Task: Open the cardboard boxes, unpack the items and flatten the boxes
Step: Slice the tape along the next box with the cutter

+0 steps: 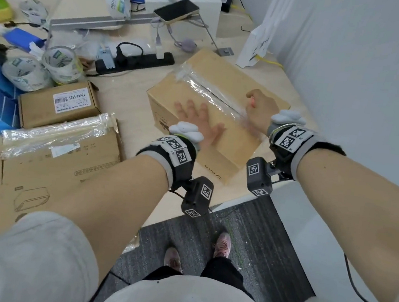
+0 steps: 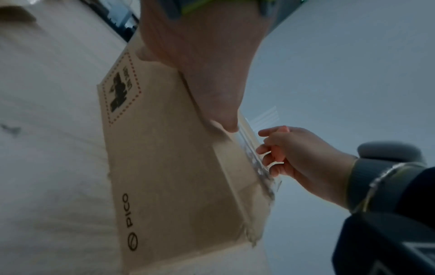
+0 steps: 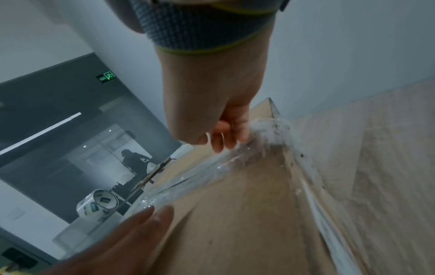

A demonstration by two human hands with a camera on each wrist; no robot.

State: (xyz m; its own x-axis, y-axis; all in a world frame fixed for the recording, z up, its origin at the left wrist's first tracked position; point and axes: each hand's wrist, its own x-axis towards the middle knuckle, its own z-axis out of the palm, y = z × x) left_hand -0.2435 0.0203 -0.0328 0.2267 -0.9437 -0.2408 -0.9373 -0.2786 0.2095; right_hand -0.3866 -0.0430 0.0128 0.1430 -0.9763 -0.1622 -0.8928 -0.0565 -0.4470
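Note:
A brown cardboard box [image 1: 220, 133] marked PICO stands on the table's near right part, its top seam covered by clear tape [image 1: 207, 90]. My left hand [image 1: 194, 116] lies flat on the box top, fingers spread, pressing down. My right hand [image 1: 259, 108] is at the box's right end with its fingers curled round the tape. In the left wrist view the right hand [image 2: 294, 154] pinches the loose tape [image 2: 249, 141] at the edge of the box [image 2: 164, 167]. The right wrist view shows its fingers [image 3: 221, 137] on crumpled tape [image 3: 212, 176] at the box corner.
A small labelled box [image 1: 60, 104] and flattened cardboard [image 1: 52, 160] lie to the left. Tape rolls [image 1: 24, 73], a power strip [image 1: 134, 62] and a phone on a stand [image 1: 176, 10] sit behind. A white router [image 1: 254, 46] and the wall are close on the right.

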